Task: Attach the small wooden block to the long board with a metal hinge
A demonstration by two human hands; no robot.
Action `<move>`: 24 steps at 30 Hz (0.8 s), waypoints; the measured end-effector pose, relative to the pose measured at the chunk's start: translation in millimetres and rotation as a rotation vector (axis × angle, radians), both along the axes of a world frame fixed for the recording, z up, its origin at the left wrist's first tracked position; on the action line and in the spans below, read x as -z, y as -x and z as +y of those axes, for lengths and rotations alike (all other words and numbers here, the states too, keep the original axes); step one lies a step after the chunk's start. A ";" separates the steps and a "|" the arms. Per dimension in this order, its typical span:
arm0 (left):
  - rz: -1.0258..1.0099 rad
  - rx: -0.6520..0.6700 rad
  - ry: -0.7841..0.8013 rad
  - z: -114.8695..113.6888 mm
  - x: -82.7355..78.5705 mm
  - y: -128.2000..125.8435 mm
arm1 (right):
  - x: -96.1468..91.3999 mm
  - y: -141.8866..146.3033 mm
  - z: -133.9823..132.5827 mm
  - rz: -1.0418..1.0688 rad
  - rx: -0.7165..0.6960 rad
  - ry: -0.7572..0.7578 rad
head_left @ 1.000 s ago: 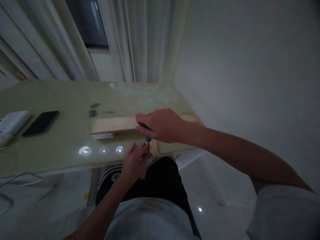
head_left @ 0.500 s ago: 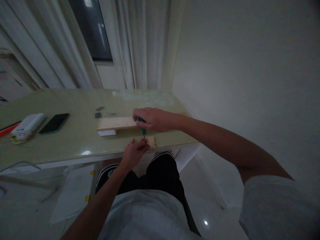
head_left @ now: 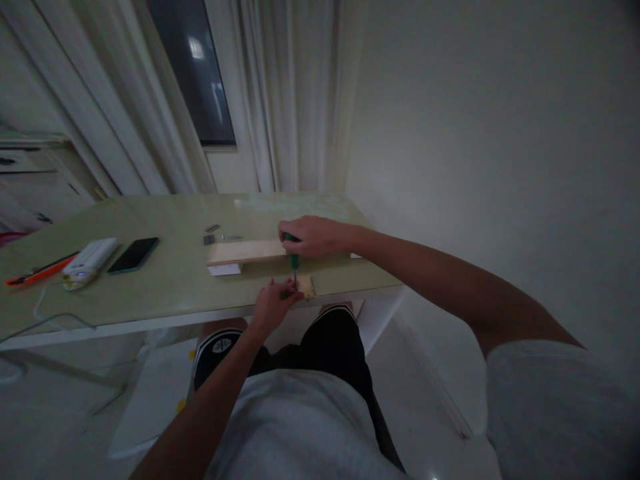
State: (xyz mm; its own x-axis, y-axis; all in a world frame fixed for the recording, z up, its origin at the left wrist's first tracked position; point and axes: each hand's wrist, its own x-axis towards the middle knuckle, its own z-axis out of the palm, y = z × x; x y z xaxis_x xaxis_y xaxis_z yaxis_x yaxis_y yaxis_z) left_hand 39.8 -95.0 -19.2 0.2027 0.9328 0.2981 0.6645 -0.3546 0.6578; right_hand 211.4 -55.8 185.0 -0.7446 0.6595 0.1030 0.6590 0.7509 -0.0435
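Note:
My right hand (head_left: pixel 317 237) is closed around the green handle of a screwdriver (head_left: pixel 295 261), which points down. The shaft's tip meets a small wooden board (head_left: pixel 306 287) at the table's front edge. Thumb and fingers of my left hand (head_left: pixel 274 305) are closed at the left end of that board, right beside the tip. A small dark part shows under those fingers, too blurred to name. Just behind, a long wooden plank (head_left: pixel 245 251) lies raised on a white block (head_left: pixel 225 269); my right hand covers part of the plank.
Small metal pieces (head_left: pixel 209 240) lie behind the plank on the table (head_left: pixel 165 280). To the left are a black phone (head_left: pixel 134 255), a white device (head_left: pixel 91 261) with a cable, and an orange tool (head_left: pixel 43 270). A wall (head_left: pixel 475 167) stands close on the right.
The view has shifted, so the table things appear farther right and slightly lower. Both hands keep their hold; the screwdriver now stands more nearly upright.

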 end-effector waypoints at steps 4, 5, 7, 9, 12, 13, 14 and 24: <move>0.002 0.030 -0.004 -0.8 -2.0 1.4 | 3.0 0.2 2.1 0.022 0.118 -0.048; 0.004 0.043 -0.003 -0.7 -2.2 2.0 | 1.9 -0.4 2.0 0.013 0.087 -0.030; 0.004 0.064 -0.001 0.0 -1.8 2.6 | -1.9 -1.9 1.0 -0.015 0.000 0.023; 0.000 0.062 -0.005 1.0 -0.6 2.2 | -5.3 -1.7 0.0 -0.038 -0.029 0.052; -0.010 0.036 -0.018 1.4 1.4 0.6 | -5.0 3.7 0.9 -0.022 0.102 0.000; -0.012 0.029 -0.021 1.2 1.8 0.0 | -4.1 5.7 1.9 -0.010 0.143 -0.022; -0.015 0.022 -0.022 0.7 2.0 -0.4 | -3.3 7.2 3.1 -0.001 0.157 -0.033; -0.002 0.017 -0.018 -1.7 -0.2 0.6 | 9.2 0.7 3.3 0.085 0.139 -0.071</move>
